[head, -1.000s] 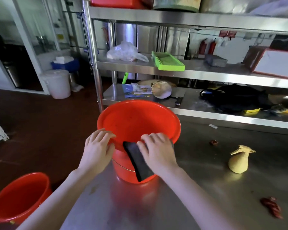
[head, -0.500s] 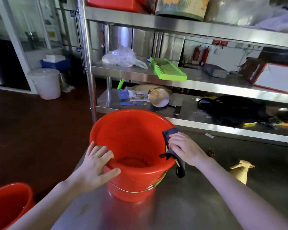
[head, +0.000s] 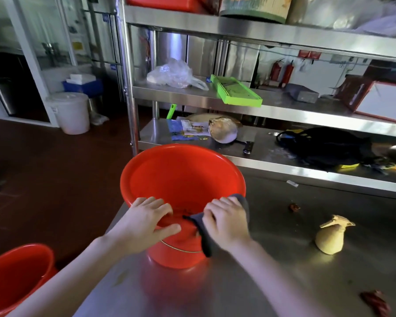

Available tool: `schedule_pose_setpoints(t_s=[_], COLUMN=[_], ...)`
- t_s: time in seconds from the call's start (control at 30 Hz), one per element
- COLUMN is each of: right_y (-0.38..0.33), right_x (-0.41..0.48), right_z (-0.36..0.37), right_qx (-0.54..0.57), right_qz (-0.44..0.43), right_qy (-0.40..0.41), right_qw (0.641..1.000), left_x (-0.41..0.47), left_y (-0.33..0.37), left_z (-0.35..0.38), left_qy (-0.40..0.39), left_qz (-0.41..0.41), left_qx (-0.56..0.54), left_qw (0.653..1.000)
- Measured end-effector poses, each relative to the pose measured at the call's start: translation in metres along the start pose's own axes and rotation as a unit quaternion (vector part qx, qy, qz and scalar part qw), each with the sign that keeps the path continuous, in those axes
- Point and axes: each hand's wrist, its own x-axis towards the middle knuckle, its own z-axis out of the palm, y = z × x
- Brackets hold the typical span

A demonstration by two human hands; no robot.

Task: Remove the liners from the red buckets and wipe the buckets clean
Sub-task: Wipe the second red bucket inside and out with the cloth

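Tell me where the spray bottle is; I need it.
In the head view, the spray bottle stands on the steel table, right of the red bucket being wiped.

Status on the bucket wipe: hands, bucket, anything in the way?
Left hand grips red bucket rim. Right hand holds dark cloth over near rim. No liner visible inside. Spray bottle lies clear, to the right.

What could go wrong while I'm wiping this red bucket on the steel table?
1. The red bucket stands near the left edge of the steel table; a hard wipe might slide it off, though the left hand grips its rim.
2. The right hand holds the dark cloth only at the near rim, so the dark specks on the inner wall could be missed.
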Motion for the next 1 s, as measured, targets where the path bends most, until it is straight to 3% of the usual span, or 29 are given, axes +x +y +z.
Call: schedule_pose_setpoints(t_s=[0.1,0.17,0.27,0.4,0.5,0.6,0.7,0.77,0.83,0.9,1.0], right_y=[0.062,0.089,0.088,0.020,-0.030,-0.031,0.009,0.046,0.074,0.080,0.049], right_x=[0.019,0.027,0.023,-0.005,-0.021,-0.023,-0.011,0.002,0.006,0.002,-0.015], right_z=[-0.026,-0.032,-0.027,-0.009,0.005,0.001,-0.019,-0.032,-0.036,-0.032,-0.021], right_qx=[0.005,-0.008,-0.001,-0.019,-0.057,-0.045,-0.020,-0.021,-0.013,0.006,0.034], right_qz=[-0.018,-0.010,0.030,0.089,0.106,0.060,-0.029,-0.030,-0.016,0.009,0.083], right_qy=[-0.135,-0.173,-0.129,0.019,0.068,0.045,-0.048,-0.126,-0.153,-0.121,0.013], right_qw=[0.991,0.985,0.991,0.996,0.990,0.996,0.998,0.991,0.988,0.993,0.996], left_x=[-0.011,-0.021,-0.026,-0.022,-0.022,-0.027,-0.027,-0.031,-0.037,-0.042,-0.043], left_y=[-0.031,-0.045,-0.043,-0.019,0.003,0.012,0.002,-0.011,-0.021,-0.020,-0.002], left_z=[-0.011,-0.008,0.002,0.001,0.000,-0.001,-0.009,-0.014,-0.012,-0.006,0.006], left_qy=[-0.012,-0.008,0.014,0.037,0.047,0.038,-0.012,-0.011,0.016,0.047,0.089], left_qz=[0.039,0.050,0.039,0.022,0.015,0.005,0.004,0.025,0.046,0.038,-0.010], left_qx=[0.001,0.020,0.047,0.076,0.084,0.067,0.003,-0.013,-0.006,0.008,0.031], left_qw=[0.999,0.999,0.998,0.996,0.995,0.997,1.000,1.000,0.999,0.998,0.996])
